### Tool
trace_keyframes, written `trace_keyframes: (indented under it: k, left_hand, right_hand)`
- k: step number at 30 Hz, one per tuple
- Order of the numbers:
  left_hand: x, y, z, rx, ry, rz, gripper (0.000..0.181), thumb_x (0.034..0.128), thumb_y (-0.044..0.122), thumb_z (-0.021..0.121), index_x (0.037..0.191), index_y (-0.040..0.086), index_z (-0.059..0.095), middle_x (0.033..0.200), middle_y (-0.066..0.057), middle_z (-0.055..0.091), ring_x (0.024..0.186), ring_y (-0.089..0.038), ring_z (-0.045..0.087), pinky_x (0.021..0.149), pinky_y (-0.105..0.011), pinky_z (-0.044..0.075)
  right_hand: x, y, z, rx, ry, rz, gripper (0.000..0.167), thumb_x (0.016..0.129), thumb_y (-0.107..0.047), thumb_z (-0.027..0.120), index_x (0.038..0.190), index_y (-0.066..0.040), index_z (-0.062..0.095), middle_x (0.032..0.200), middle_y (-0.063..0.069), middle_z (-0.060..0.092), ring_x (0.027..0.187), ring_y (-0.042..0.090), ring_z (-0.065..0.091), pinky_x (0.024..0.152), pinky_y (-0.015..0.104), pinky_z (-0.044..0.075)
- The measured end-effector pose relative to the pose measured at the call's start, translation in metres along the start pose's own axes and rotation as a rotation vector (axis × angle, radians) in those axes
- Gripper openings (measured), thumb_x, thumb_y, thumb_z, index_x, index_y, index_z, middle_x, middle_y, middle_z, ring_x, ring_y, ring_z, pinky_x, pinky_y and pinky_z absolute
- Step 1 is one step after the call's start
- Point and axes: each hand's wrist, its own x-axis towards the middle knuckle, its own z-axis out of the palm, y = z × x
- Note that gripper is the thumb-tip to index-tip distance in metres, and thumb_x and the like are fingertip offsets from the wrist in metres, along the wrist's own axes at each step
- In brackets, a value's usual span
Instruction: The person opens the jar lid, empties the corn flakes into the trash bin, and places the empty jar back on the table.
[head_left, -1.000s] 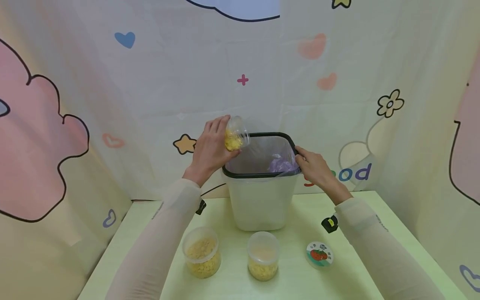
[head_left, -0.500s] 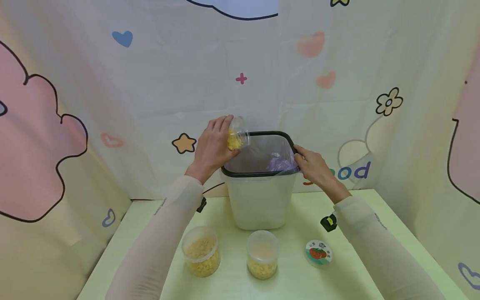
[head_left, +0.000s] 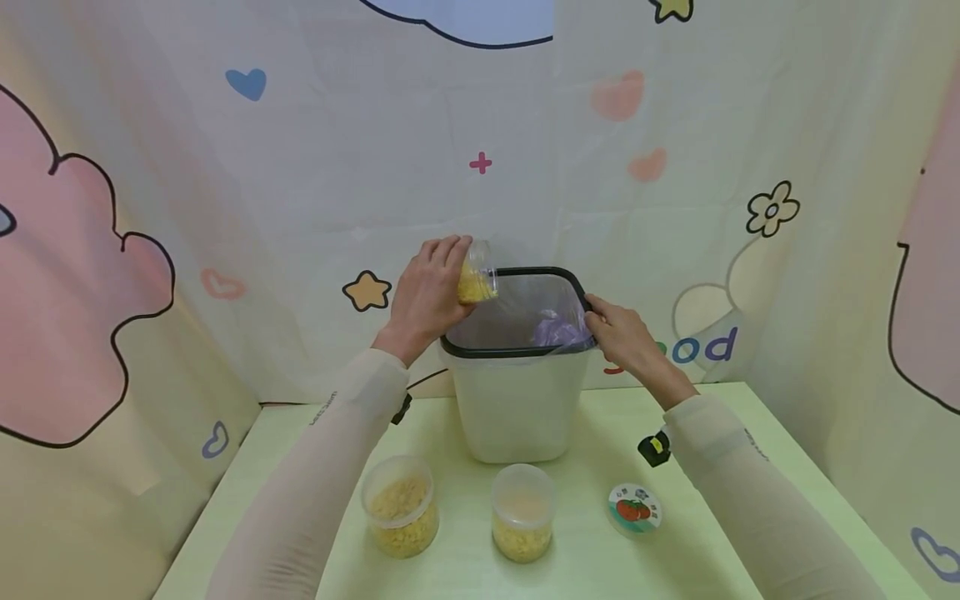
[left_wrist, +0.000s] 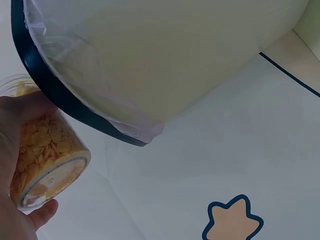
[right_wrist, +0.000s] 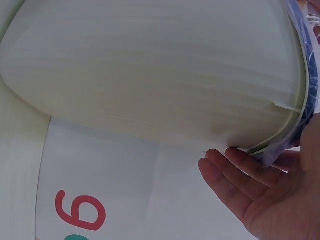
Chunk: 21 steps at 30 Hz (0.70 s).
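Note:
In the head view, my left hand (head_left: 426,290) grips a clear plastic jar (head_left: 482,265) of yellow flakes, tilted on its side over the left edge of a white trash bin (head_left: 517,353). Seen from the left wrist, the fingers wrap the jar (left_wrist: 52,145) and flakes fill much of it. My right hand (head_left: 626,337) holds the bin's black rim at the right corner. The right wrist view shows this hand's fingers (right_wrist: 240,175) under the rim, against the bin's outer wall. A clear liner covers the rim, and a crumpled purple bag (head_left: 557,329) lies inside.
Two clear tubs, the left tub (head_left: 402,535) and the middle tub (head_left: 522,542), stand in front of the bin with yellow bits inside. A round lid (head_left: 635,510) with a tomato picture lies to their right on the pale green table (head_left: 300,467). A printed curtain (head_left: 315,183) hangs behind.
The jar in my left hand has tipped further, its mouth now pointing more to the right and flakes nearer the opening. My right hand keeps its hold on the rim.

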Motion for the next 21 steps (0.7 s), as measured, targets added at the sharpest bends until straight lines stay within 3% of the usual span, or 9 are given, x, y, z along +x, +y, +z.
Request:
trace_keyframes:
  k: [10,16,21]
  left_hand:
    - [0.0017,-0.0002,0.0037,0.070,-0.011,0.045,0.086,0.0762,0.029,0.083,0.147,0.011,0.037,0.146,-0.010,0.048,0.135,-0.032,0.044,0.115,-0.045,0.039]
    - [0.0018,-0.0003,0.0043,0.085,-0.018,0.072,0.085,0.0759,0.025,0.083,0.146,0.012,0.038,0.146,-0.009,0.047,0.135,-0.032,0.043,0.115,-0.045,0.039]
    - [0.0028,-0.0001,0.0043,0.095,-0.020,0.071,0.085,0.0748,0.023,0.084,0.146,0.013,0.038,0.146,-0.009,0.047,0.135,-0.032,0.043,0.116,-0.045,0.038]
  right_hand:
    - [0.0016,0.0018,0.0014,-0.008,0.005,0.001,0.055,0.103,-0.027,0.032,0.155,-0.007,0.028,0.067,0.004,0.050,0.046,0.014,0.044,0.052,0.029,0.038]
    - [0.0014,0.0017,0.0020,-0.017,0.011,-0.006,0.055,0.103,-0.026,0.032,0.154,-0.006,0.029,0.054,-0.002,0.045,0.044,0.013,0.042,0.052,0.030,0.037]
    - [0.0015,0.0016,0.0013,-0.025,0.017,-0.009,0.055,0.103,-0.027,0.032,0.154,-0.006,0.030,0.058,-0.001,0.047,0.047,0.014,0.042,0.057,0.030,0.037]
